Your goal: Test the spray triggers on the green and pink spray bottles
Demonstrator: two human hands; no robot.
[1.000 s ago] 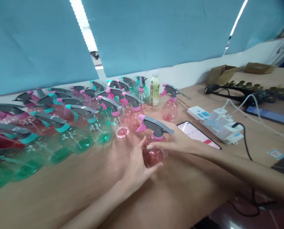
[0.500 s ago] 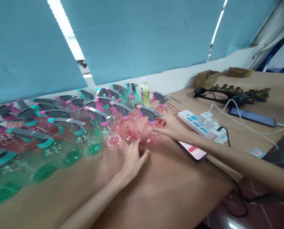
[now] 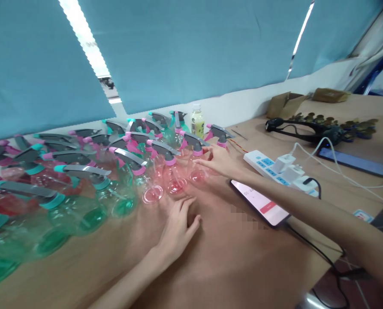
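One phone (image 3: 258, 202), one pink bottle (image 3: 197, 173) in curled grip of right hand (image 3: 217, 161), left hand (image 3: 177, 225) half open, empty

Table (image 3: 226, 257): spray bottles (image 3: 103, 193) left | phone (image 3: 259, 203) right, before power strip (image 3: 258, 161) | drink bottle (image 3: 197, 122) at back

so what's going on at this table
The person's right hand has its fingers on a pink spray bottle near the right end of a crowd of green and pink spray bottles. The left hand lies on the table in front of them, with nothing visible in it. A lit phone lies beside the right forearm.
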